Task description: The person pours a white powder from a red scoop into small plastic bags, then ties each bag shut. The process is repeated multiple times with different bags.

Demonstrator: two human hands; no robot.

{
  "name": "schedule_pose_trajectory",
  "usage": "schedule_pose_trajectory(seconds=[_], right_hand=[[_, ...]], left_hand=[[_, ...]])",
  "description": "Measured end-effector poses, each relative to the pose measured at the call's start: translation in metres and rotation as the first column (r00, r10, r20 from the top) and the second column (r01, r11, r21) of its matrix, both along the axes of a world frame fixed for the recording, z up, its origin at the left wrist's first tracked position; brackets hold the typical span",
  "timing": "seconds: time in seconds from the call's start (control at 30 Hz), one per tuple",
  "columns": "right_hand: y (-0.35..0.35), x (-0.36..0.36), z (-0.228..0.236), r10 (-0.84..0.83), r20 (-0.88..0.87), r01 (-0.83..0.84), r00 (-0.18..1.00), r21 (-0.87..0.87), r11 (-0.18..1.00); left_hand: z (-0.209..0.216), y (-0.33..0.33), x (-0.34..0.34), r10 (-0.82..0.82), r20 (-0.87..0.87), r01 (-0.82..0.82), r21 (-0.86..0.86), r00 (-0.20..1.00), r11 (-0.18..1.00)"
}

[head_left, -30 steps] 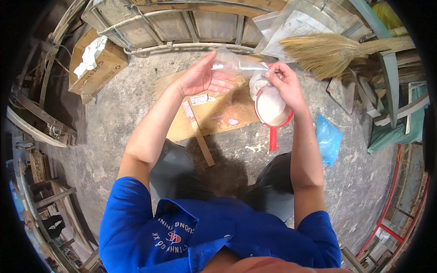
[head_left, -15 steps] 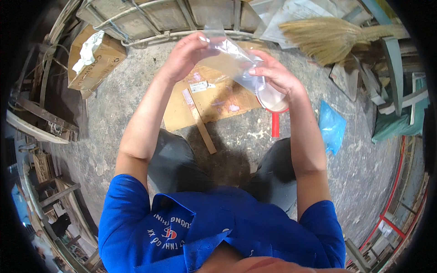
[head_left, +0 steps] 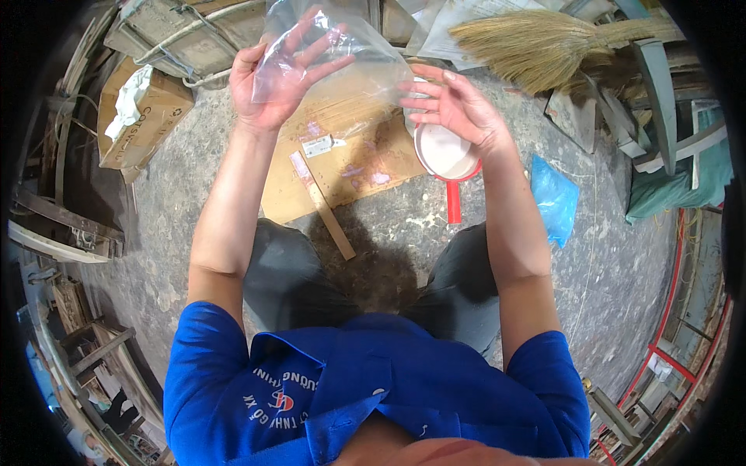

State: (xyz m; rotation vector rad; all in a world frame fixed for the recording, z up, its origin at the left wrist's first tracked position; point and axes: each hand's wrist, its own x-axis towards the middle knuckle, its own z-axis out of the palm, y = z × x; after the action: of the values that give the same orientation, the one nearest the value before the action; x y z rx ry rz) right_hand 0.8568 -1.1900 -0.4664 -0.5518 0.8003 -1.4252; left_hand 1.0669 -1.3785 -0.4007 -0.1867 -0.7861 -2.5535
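Observation:
A clear plastic bag (head_left: 350, 58) spreads between my hands above the floor. My left hand (head_left: 284, 74) has its fingers stretched apart, showing through the film, with the thumb outside the bag's edge. On the bag's other side, my right hand (head_left: 458, 109) is open, its fingers spread and their tips by the film. Below it sits a red-handled pan (head_left: 447, 155) with pale, whitish contents, partly covered by that hand. A flat wooden stick (head_left: 330, 213) lies with its pink-smeared end on a stained cardboard sheet (head_left: 287, 190).
A blue plastic bag (head_left: 553, 202) rests on the floor to the right. At the far right is a straw broom (head_left: 528, 54) near wooden pieces. A cardboard box (head_left: 159, 116) with white material on it stands at the far left, beside wooden frames (head_left: 66, 213).
The clear bag was bunched between both hands and is now spread wider. My left hand has moved left and up, its fingers opening out. My right hand's fingers have straightened.

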Motion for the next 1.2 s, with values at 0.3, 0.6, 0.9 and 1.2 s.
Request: schedule_pose_trajectory(seconds=[0.3,0.6,0.9,1.2], right_hand=[[-0.017,0.040,-0.020,0.143,0.375,-0.060,0.916,-0.224,0.973],[-0.015,0.008,-0.008,-0.393,0.097,0.403,0.914,-0.143,0.904],[-0.031,0.021,-0.003,-0.537,-0.483,0.493,0.692,-0.228,0.840],[-0.037,0.058,0.000,-0.423,-0.776,0.313,0.468,-0.302,0.901]], left_hand=[[0.015,0.020,-0.016,-0.123,-0.141,0.146,0.172,0.982,0.974],[-0.051,-0.045,-0.007,0.014,0.229,-0.013,-0.006,0.973,1.000],[-0.082,-0.027,-0.017,0.853,0.337,0.122,-0.941,0.398,0.315],[-0.018,0.057,-0.032,0.903,-0.127,0.183,-0.959,0.412,-0.218]])
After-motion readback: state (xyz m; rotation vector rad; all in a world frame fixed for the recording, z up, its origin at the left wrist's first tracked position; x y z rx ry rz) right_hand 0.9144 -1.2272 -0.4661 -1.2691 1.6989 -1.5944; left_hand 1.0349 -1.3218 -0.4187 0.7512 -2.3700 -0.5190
